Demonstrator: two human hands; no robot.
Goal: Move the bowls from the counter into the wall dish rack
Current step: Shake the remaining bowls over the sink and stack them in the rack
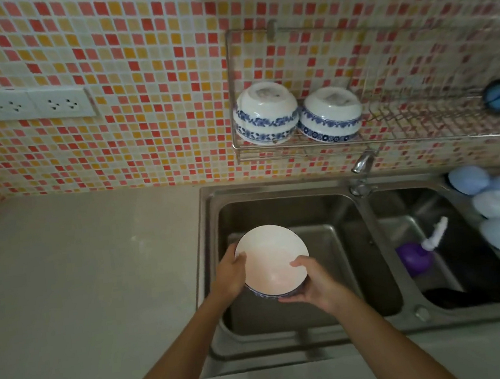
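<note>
Both hands, left hand (231, 273) and right hand (314, 281), grasp a white bowl (272, 259) (open side up) above the sink (364, 205).

The wall (153, 76) behind the sink was covered in small mosaic tiles of red, orange, yellow and cream, with pale grout between them. A white double socket plate (28, 105) sat on it at the left. Below ran a smooth beige worktop (83, 284), bare and dully lit. A stainless steel double sink (367, 232) was let into it on the right, and a chrome tap (361, 163) stood at the back, over the divider between the two basins. A purple pump bottle (416, 256) lay in the right basin. Pale blue round sponges (497, 206) were heaped on the far right rim. The light was dim and even.
</note>
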